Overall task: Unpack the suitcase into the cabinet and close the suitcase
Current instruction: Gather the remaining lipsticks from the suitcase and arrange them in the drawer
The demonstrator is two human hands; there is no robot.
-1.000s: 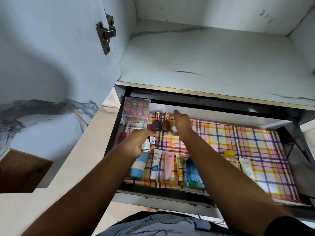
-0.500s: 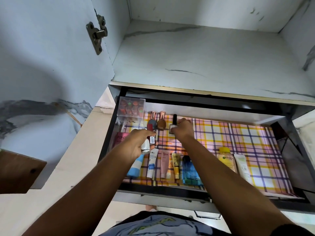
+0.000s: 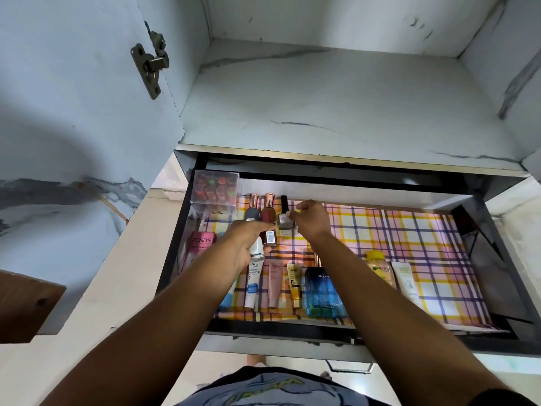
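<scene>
Head view: her right hand (image 3: 311,219) pinches a grey bottle (image 3: 285,219), standing it in the drawer (image 3: 486,230) row; the left hand (image 3: 248,244) clutches two bottles (image 3: 262,243), likely next. Suitcase unseen.

Upper half of the frame: open cabinet (image 3: 336,106) in pale marble-look laminate with thin grey veins, lit by soft daylight. Upper left: its door (image 3: 73,98) swung wide, with a metal hinge (image 3: 150,67) near the inner edge. Centre: pulled-out drawer (image 3: 494,230) with a black frame, lined with plaid paper (image 3: 409,244), with glare along the back wall. Left and bottom: cream floor (image 3: 117,288). Lower left edge: brown wooden panel (image 3: 26,309).
</scene>
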